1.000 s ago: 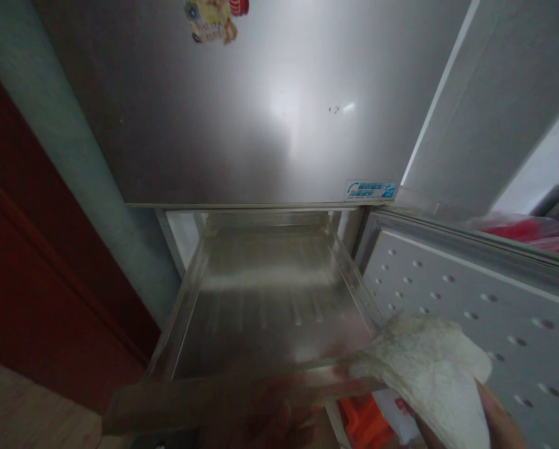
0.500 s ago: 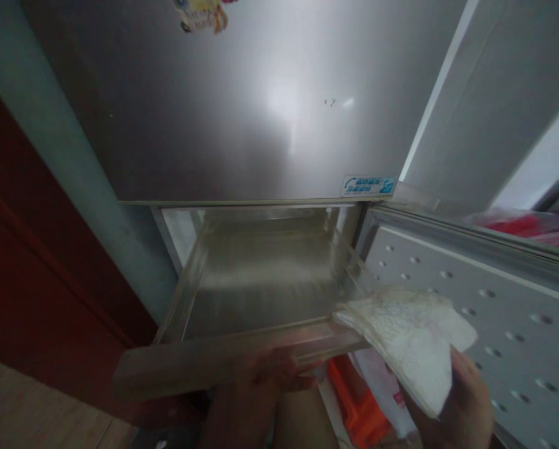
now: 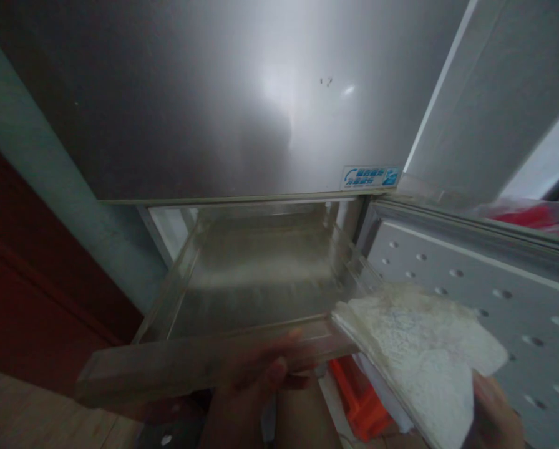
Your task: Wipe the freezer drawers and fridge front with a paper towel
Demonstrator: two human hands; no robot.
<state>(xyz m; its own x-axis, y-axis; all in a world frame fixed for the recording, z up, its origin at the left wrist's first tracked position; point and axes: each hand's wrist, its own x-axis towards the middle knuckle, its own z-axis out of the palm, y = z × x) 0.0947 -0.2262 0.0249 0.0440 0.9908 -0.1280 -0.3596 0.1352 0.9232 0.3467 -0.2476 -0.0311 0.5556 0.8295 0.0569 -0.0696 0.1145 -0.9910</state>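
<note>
A clear plastic freezer drawer point(image 3: 204, 362) is pulled well out below the steel fridge door, its flat bottom bare and a little wet-looking. My left hand point(image 3: 274, 374) grips the drawer's front panel near its middle, and some fingers show dimly through the plastic. To the right, a folded white cloth point(image 3: 424, 355) with a stained, rough upper edge is in my right hand point(image 3: 497, 408). The cloth's left corner lies over the right end of the drawer front. Part of the right hand is hidden behind the cloth.
The lower door point(image 3: 457, 299) stands wide at the right, its dimpled inner panel facing me. An orange crate point(image 3: 361, 399) sits on the floor below the drawer. A red-brown wooden panel point(image 3: 36, 299) borders the left side; the closed upper door point(image 3: 190, 106) overhangs the drawer.
The drawer front appears lower and farther left in view. My right hand and the cloth have shifted right and slightly down. My left hand stays on the drawer front.
</note>
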